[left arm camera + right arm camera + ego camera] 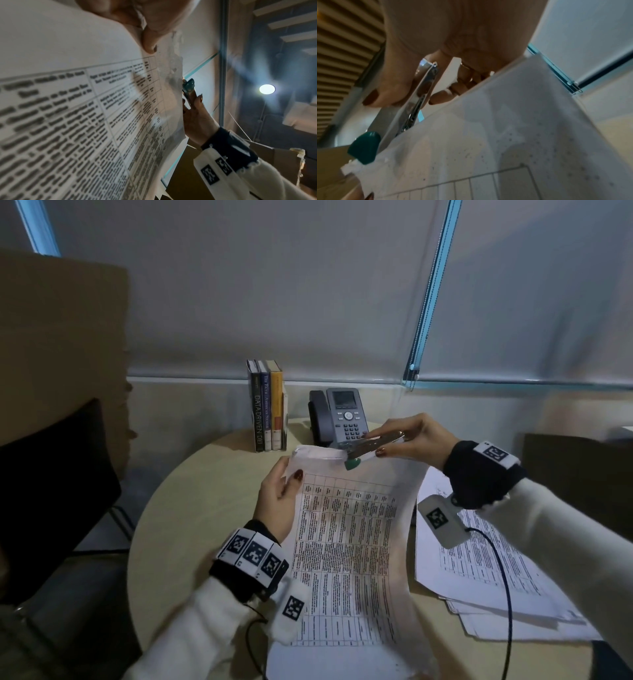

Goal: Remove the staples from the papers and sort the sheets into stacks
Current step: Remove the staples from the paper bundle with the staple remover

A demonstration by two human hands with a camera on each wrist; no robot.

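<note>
Left hand is pinching thin printed papers; right hand is gripping a shiny metal, green-tipped staple remover against their crumpled top corner.

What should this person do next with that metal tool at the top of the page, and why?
Probably squeeze and lift the staple remover, pulling the staple free. The right hand grips it at the packet's top corner, while the left hand pinches the opposite edge, steadying the raised sheets.

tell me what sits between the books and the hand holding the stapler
A grey desk phone stands on the table between the books and the right hand, which grips the stapler. The head view shows it.
</note>
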